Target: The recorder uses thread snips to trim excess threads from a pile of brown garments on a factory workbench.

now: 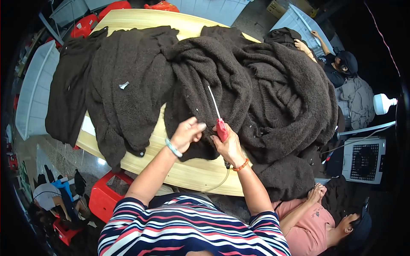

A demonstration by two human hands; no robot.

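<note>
My right hand (229, 149) is wrapped round a red air blow gun (221, 129). Its long, thin pale nozzle points up and away over a dark brown knit garment (200, 85). From the lower end of the gun, a hose (223, 182) runs down past my wrist. My left hand (186, 135) is held just left of the gun, slightly blurred, its fingers curled together; whether anything is pinched in them is hidden. Small light specks show on the knit near that hand. More dark brown knit garments (128, 81) lie spread to the left, one bearing a small white scrap (124, 85).
A pale wooden table (179, 173) lies under the garments, with a big brown heap (290, 94) at right. Co-workers are at the far right (337, 64) and lower right (305, 226). A red stool (104, 196) stands at lower left, a white bin (36, 89) beyond the left edge.
</note>
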